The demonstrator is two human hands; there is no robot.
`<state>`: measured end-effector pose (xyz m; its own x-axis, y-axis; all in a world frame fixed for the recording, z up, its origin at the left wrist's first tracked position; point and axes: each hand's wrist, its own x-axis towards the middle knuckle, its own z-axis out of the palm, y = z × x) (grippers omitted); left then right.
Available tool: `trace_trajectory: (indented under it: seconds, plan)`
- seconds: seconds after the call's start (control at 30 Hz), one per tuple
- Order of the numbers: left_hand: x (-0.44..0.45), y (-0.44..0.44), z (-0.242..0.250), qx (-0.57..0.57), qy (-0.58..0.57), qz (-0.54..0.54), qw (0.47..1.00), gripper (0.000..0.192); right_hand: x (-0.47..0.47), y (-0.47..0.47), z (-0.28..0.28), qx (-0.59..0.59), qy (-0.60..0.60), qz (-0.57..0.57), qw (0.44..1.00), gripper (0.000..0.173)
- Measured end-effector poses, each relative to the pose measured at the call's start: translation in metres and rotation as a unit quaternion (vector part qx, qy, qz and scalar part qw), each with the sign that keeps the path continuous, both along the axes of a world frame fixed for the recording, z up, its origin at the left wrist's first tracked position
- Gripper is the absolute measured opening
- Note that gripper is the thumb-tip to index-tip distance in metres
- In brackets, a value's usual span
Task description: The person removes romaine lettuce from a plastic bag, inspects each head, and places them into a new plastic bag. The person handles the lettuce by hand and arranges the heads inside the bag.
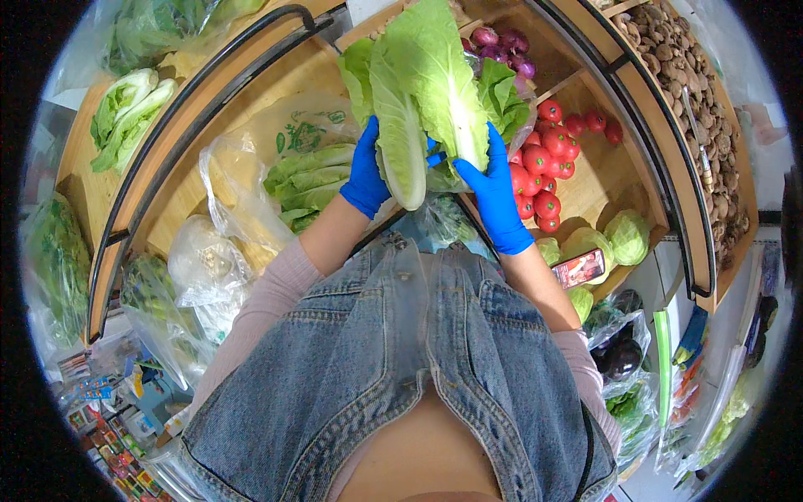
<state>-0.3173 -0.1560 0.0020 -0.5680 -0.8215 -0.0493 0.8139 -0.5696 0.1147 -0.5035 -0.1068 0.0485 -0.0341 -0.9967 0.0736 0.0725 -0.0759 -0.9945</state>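
Observation:
Both my hands wear blue gloves and hold leafy romaine lettuce in front of me. My left hand (368,172) grips a lettuce head (401,138) from its left side, the pale base pointing down towards me. On the other side, my right hand (497,194) is closed around the white base of a larger light-green lettuce (448,81). The two bunches touch, and their leaves fan out away from me. Darker leaves (505,100) show behind the right bunch. Left of my left hand, more lettuce (313,182) lies in a clear plastic bag (241,182) with green print.
Wooden bins with black rails surround me. Pink-red tomatoes (539,160), red onions (502,44) and cabbages (627,238) lie at right, with a phone (578,268) on the cabbages. Mushrooms (677,81) fill the far-right bin. Knotted plastic bags (210,263) and another lettuce (128,116) are at left.

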Motion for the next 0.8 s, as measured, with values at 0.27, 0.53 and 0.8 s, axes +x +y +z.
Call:
trace_trajectory:
  seconds: [0.27,0.53,0.8]
  plan:
    - [0.003,0.007,-0.004,0.01,-0.139,0.013,0.99,0.054,-0.003,-0.007,-0.031,0.019,0.082,0.019,0.996,0.041]
    - [0.001,0.013,-0.005,0.0,-0.288,0.005,0.958,0.045,-0.006,-0.009,-0.036,0.174,-0.042,-0.059,0.982,0.055]
    - [0.022,0.018,-0.006,-0.037,-0.307,0.078,0.948,0.046,-0.012,-0.014,-0.039,0.16,-0.168,-0.051,0.971,0.038]
